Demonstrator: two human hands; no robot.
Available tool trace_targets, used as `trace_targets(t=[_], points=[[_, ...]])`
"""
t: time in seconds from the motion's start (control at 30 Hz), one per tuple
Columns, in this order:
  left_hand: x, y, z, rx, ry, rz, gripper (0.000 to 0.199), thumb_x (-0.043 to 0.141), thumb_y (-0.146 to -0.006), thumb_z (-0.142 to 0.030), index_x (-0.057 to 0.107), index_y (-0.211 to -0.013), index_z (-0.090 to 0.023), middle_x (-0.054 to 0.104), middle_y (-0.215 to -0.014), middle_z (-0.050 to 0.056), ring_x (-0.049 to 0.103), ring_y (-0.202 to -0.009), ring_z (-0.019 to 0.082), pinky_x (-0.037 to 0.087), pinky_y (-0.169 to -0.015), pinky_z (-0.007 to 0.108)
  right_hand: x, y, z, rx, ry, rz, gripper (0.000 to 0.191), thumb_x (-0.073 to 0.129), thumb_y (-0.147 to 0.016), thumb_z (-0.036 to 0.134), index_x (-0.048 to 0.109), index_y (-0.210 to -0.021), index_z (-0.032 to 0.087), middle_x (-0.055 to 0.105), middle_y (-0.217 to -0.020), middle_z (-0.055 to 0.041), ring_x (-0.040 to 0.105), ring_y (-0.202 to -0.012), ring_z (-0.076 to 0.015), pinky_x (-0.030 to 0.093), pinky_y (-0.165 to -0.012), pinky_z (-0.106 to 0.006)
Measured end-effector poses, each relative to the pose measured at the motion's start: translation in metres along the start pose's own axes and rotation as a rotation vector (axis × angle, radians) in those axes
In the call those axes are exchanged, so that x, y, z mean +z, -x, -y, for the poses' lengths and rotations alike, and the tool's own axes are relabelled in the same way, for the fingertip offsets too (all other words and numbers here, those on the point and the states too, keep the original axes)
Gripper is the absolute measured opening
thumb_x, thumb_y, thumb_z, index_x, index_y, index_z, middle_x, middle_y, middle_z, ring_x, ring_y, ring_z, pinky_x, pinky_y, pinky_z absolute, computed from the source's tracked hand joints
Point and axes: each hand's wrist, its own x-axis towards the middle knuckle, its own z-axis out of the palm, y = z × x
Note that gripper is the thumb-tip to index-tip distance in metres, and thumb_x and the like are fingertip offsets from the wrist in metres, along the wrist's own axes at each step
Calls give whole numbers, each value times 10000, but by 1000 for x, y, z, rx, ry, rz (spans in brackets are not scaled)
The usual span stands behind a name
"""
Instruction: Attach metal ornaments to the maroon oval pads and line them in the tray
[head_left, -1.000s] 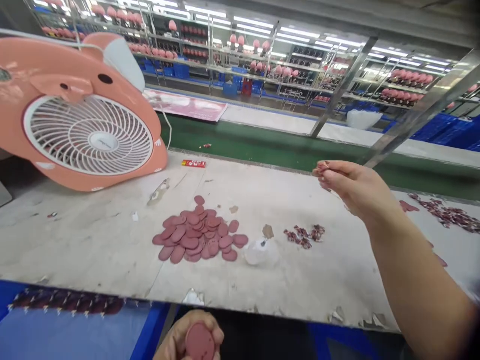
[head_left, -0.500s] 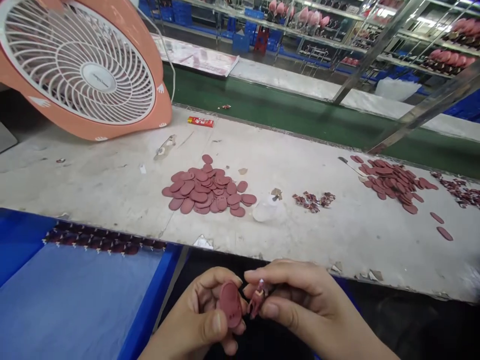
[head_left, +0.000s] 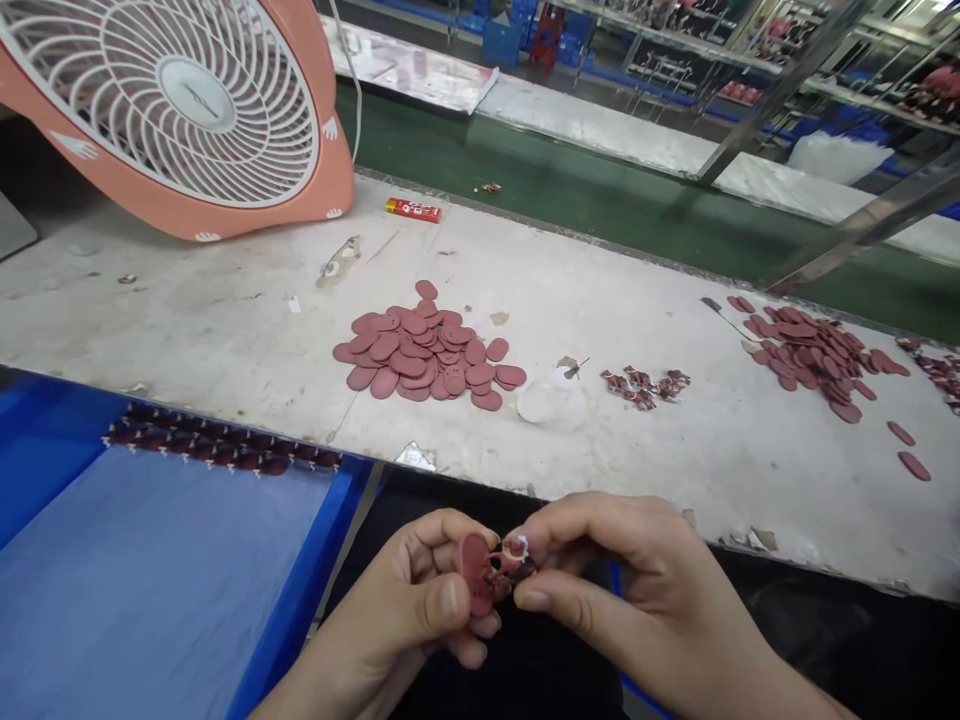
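A long, scuffed off-white worktable (head_left: pixel 660 450) is running before a green strip (head_left: pixel 585 190) and metal shelving, a coral-framed round fan (head_left: pixel 199 95) standing at left above a blue plastic bin (head_left: pixel 157 560); flat reddish oval discs (head_left: pixel 420 350) are lying piled mid-table, small dark-red figures (head_left: pixel 641 385) to their right, while below the table edge the left hand (head_left: pixel 431 590) is pinching a reddish oval disc (head_left: pixel 473 570) and the right hand (head_left: pixel 600 570) is gripping a small dark-red figure (head_left: pixel 514 562) against it

Factory assembly workshop: worn white bench (head_left: pixel 247 330) bearing heaps of identical discs (head_left: pixel 431 350), green conveyor-like strip (head_left: pixel 570 200) along its far edge, stocked metal racks (head_left: pixel 705 50) beyond, blue bin (head_left: pixel 150 560) alongside.
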Motion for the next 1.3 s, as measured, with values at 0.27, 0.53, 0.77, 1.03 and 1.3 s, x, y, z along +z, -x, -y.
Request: trace_targets(t=[0.27, 0.53, 0.77, 1.03, 1.3], points=[[1, -1, -1, -18, 41, 32, 355, 906, -556, -397, 739, -767, -166, 618, -599, -37, 587, -553, 71, 508, -481, 134, -1, -2, 2, -65, 34, 49, 268, 770, -772, 60, 718, -952, 252, 733, -791, 63, 667, -672, -69, 515, -650, -102], [-2, -3, -1, -46, 60, 54, 337, 897, -576, -384, 732, -765, -159, 617, -611, -41, 592, -554, 67, 524, -484, 136, -4, -3, 4, -115, 179, 85, 154, 727, -838, 128, 695, -950, 228, 730, -813, 56, 659, -698, -60, 499, -670, -111], [-2, -3, 0, -57, 62, 54, 331, 887, -589, -396, 720, -751, -160, 600, -609, -49, 579, -541, 55, 523, -480, 127, -4, -3, 5, -127, 250, 113, 68, 696, -878, 195, 676, -934, 229, 724, -804, 47, 659, -686, -79, 498, -660, -163], [-3, -2, 2, -54, 83, 34, 322, 896, -583, -380, 720, -742, -162, 607, -601, -50, 588, -532, 53, 523, -470, 125, -5, -3, 4, -151, 265, 132, 77, 674, -894, 184, 662, -952, 233, 724, -831, 53, 663, -711, -76, 491, -686, -167], [-2, -3, 0, -56, 80, 37, 335, 900, -576, -369, 712, -747, -150, 630, -617, -44, 595, -537, 54, 528, -478, 130, -5, -6, 8, -208, 307, 145, 85, 665, -895, 155, 651, -949, 220, 721, -834, 53, 650, -716, -74, 479, -709, -167]])
